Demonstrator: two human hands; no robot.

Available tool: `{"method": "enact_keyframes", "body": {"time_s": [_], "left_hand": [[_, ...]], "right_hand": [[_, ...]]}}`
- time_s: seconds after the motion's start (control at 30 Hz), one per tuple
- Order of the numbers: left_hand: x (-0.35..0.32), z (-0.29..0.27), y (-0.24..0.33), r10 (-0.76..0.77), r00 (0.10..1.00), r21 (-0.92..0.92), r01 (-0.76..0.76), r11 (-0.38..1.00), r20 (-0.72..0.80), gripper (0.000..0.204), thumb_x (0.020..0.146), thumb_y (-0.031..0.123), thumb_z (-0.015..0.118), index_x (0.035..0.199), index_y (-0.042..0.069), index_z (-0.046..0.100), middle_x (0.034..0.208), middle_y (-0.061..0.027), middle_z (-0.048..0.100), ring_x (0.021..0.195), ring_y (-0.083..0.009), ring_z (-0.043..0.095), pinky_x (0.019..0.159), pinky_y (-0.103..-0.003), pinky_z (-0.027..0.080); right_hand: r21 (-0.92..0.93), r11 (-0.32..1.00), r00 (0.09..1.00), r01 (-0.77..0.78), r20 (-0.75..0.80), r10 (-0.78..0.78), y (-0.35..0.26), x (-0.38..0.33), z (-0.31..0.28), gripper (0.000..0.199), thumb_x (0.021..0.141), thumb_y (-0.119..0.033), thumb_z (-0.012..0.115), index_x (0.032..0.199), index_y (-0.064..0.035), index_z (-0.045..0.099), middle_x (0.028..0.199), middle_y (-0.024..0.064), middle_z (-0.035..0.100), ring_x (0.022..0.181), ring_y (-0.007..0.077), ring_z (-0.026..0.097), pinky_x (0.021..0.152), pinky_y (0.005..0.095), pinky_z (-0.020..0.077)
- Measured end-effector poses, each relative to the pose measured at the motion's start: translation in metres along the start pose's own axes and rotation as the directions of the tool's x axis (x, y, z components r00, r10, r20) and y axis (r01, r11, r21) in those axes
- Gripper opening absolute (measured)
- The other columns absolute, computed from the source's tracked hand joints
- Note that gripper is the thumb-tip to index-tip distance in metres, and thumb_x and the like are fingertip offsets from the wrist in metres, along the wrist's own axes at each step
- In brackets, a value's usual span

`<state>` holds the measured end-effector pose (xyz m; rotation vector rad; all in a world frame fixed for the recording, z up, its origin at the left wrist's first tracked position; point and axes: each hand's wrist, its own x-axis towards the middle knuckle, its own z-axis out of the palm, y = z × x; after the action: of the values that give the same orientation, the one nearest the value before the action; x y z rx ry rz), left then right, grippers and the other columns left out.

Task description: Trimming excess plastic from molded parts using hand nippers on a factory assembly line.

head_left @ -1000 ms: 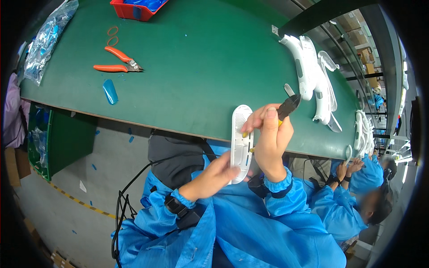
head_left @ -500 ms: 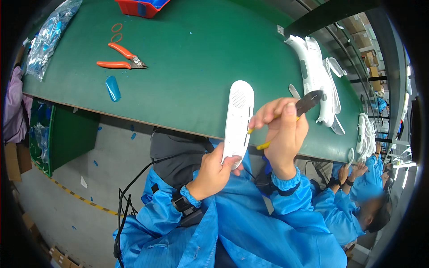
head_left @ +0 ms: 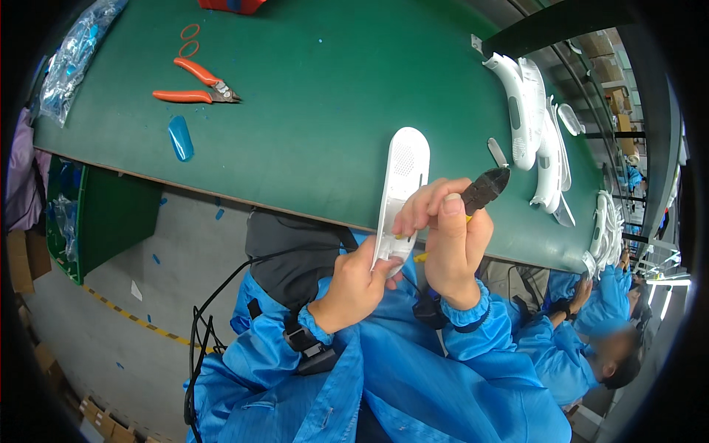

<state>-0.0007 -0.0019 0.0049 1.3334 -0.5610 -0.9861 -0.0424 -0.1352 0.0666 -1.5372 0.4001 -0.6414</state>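
Note:
My left hand is closed round the lower end of a long white plastic cover, which has a patch of small holes near its rounded top. The cover is tilted up past the table's front edge. My right hand grips a pair of pliers with dark jaws and yellow handles. Those jaws point up and right, away from the cover, and the handles are mostly hidden in the palm. Fingertips of my right hand reach over the cover's right side and seem to touch it.
Orange-handled cutters, two thin red rings and a blue oval piece lie at the left of the green table. White plastic parts are piled at the right. A co-worker in blue sits to the right.
My right hand has moved left onto the cover, and its pliers have swung lower and closer. The cover has turned slightly in my left hand.

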Motion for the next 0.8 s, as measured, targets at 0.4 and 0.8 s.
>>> {"method": "enact_keyframes", "body": {"time_s": [0.4,0.8], "left_hand": [[0.0029,0.0018,0.0054,-0.034,0.999,-0.012,0.034,0.999,-0.004,0.02,0.098,0.007,0.052,0.114,-0.004,0.054,0.074,-0.0102,0.067,0.063,-0.0176,0.069,0.059,-0.03,0.055],[0.0033,0.0021,0.001,-0.008,1.0,-0.009,0.008,1.0,-0.004,0.019,0.097,0.006,0.053,0.113,-0.005,0.054,0.074,-0.0106,0.067,0.062,-0.018,0.069,0.058,-0.03,0.055]], "right_hand": [[0.03,0.998,0.999,0.046,0.009,-0.046,0.0042,-0.0033,-0.0035,0.022,0.104,-0.016,0.039,0.096,0.003,0.047,0.075,0.0119,0.056,0.068,0.0184,0.058,0.062,0.0326,0.0494],[0.036,0.996,0.997,0.077,-0.031,-0.076,0.0065,-0.002,-0.0027,0.023,0.104,-0.017,0.04,0.095,0.003,0.048,0.074,0.0114,0.056,0.066,0.0181,0.058,0.061,0.032,0.0495]]}}
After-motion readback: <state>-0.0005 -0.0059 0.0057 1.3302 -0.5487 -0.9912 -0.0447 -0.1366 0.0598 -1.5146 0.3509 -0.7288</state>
